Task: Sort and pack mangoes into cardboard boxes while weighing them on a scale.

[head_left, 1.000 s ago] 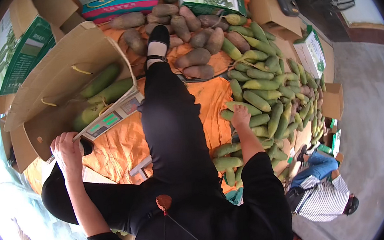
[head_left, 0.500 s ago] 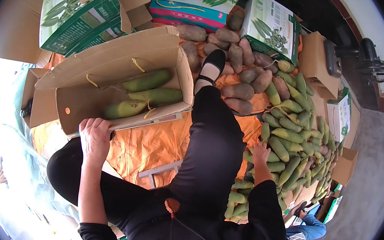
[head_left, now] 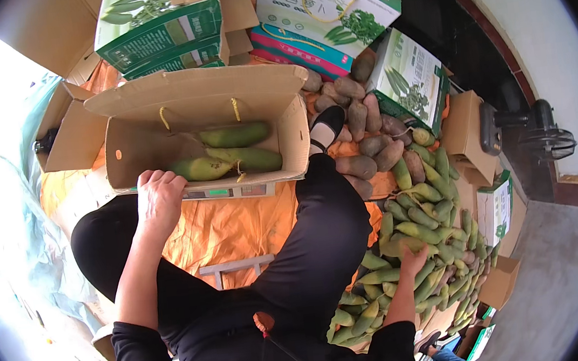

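At the left, the left hand (head_left: 158, 198) rests on the near front edge of an open cardboard box (head_left: 151, 142), its fingers (head_left: 150, 179) curled together over the rim of the box wall. Inside the box lie three long green radishes (head_left: 236, 135), side by side along the bottom, toward its right half. The box sits on a flat weighing scale (head_left: 228, 192), whose display strip shows just under the box's front edge. Under both spreads an orange sheet (head_left: 217, 234) on the floor. Behind the box, at the far edge of the sheet, stand green-and-white printed cartons (head_left: 160, 28).

In the middle, the person's leg in black trousers stretches forward, with a black shoe (head_left: 327, 126) just beside the box's right wall. Past the shoe lies a heap of brownish roots (head_left: 360, 120).

To the right, a large pile of green radishes (head_left: 435, 228) covers the near right part of the sheet. The right hand (head_left: 414, 260) lies on this pile, fingers (head_left: 403, 244) closed around one radish (head_left: 396, 245) at the pile's left side. A black fan (head_left: 531, 134) stands on the floor at the far right.
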The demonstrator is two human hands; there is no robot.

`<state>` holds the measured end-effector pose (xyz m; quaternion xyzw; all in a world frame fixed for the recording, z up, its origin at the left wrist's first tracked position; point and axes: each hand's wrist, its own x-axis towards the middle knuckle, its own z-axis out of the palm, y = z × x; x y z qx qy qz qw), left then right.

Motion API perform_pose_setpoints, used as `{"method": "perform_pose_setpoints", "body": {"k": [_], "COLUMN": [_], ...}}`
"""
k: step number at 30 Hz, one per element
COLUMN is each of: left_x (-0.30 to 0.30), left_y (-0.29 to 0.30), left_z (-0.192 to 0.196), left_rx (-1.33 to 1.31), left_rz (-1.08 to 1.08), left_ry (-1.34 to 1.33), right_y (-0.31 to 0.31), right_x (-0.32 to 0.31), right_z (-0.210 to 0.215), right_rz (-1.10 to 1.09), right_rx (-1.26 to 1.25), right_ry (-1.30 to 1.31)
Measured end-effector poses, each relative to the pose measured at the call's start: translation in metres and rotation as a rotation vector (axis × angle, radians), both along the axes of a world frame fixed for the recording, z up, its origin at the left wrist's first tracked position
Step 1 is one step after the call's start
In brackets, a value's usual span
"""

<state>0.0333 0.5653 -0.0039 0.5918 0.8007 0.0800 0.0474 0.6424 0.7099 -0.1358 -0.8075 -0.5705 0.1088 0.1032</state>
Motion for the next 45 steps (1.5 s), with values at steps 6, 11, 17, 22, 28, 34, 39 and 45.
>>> {"method": "perform_pose_setpoints", "body": {"k": [6, 11, 17, 22, 28, 34, 39, 45], "left_x": [-0.001, -0.003, -0.004, -0.005, -0.003, -0.005, -0.004, 0.003], "left_y": [-0.003, -0.006, -0.006, -0.009, -0.006, -0.006, -0.003, 0.004], "left_z": [-0.005, -0.009, -0.011, -0.013, -0.012, -0.013, -0.004, -0.004], "left_rx": [0.027, 0.002, 0.029, 0.06, 0.083, -0.031, -0.006, -0.003], "left_rz": [-0.015, 0.0, -0.017, -0.008, -0.022, -0.016, -0.005, -0.022], "left_ry": [0.032, 0.018, 0.04, 0.035, 0.057, 0.095, 0.045, 0.036], "right_y": [0.035, 0.069, 0.08, 0.072, 0.04, 0.031, 0.07, 0.124], "right_x": [-0.08, -0.165, -0.303, -0.421, -0.5, -0.505, -0.448, -0.288], "right_z": [0.113, 0.212, 0.26, 0.212, 0.133, 0.116, 0.194, 0.211], "right_rz": [0.097, 0.408, 0.646, 0.679, 0.462, 0.912, 1.106, 0.655], "right_rx": [0.395, 0.516, 0.264, -0.196, -0.46, -0.565, -0.49, -0.191], "right_ry": [0.835, 1.022, 1.382, 1.522, 1.358, 0.805, 0.965, 0.978]}}
